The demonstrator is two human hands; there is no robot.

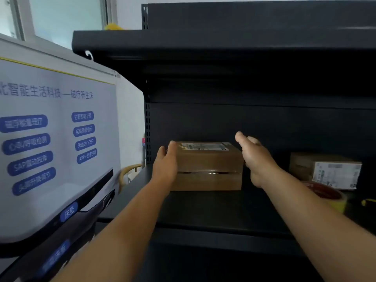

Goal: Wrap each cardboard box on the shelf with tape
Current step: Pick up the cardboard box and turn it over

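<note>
A brown cardboard box [209, 167] with a white label on top and a clear tape band across its front stands on the dark shelf board [203, 208]. My left hand [165, 165] lies flat against the box's left side, fingers straight. My right hand [257, 157] is at the box's right side with its fingers straight and its thumb up; whether it touches the box I cannot tell. A second cardboard box [325, 169] with a white label sits further right. In front of it lies a roll of tape [327, 195] with a red core.
The black metal shelf unit has an upper board [203, 41] overhead and a back panel behind the boxes. A white poster board [50, 139] with blue labels stands at the left. A small yellow object [369, 202] lies at the right edge.
</note>
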